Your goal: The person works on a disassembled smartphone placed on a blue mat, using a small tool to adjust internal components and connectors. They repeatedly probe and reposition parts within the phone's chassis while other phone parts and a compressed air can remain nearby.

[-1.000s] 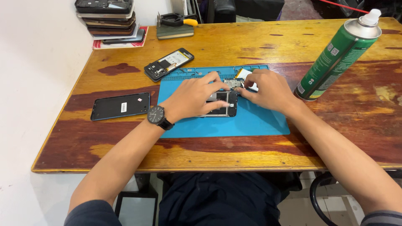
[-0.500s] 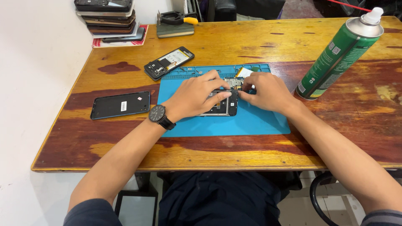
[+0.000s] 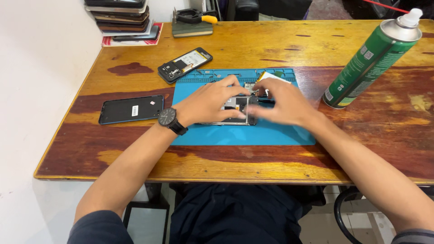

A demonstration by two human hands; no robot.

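Note:
An opened phone [image 3: 235,110] lies on a blue work mat [image 3: 253,133] in the middle of a wooden table [image 3: 235,45]. My left hand [image 3: 208,101], with a black watch on its wrist, rests over the phone's left part and holds it down. My right hand [image 3: 282,105] is at the phone's right end, fingers pinched over its top corner; whether they hold a small part or tool is hidden. A flat pale piece with a yellow edge [image 3: 271,77] lies on the mat just behind the hands.
A black phone back cover [image 3: 132,109] lies left of the mat. Another opened phone [image 3: 184,64] sits behind it. A green spray can [image 3: 370,61] stands at the right. Stacked phones [image 3: 124,18] and a box with pliers [image 3: 192,25] are at the far edge.
My right hand has slid a little left and nearer along the phone's right end. My left hand has stayed on the phone.

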